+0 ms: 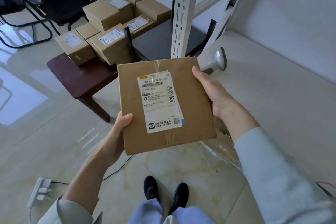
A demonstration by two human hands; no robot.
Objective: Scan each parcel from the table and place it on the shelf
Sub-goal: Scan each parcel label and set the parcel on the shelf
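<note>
The parcel (163, 107) in my hands is brown with a white label (160, 102) printed in black. The desk (80, 78) is dark red-brown. My sleeves (283, 174) are pale green, my shoes (151, 188) black.

shelf board (272, 82) open at right, scanner (217, 61) and upright (183, 14) behind

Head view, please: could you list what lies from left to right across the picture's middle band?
Dark wooden table → left hand → brown cardboard parcel with white label → right hand → pale shelf board.
</note>
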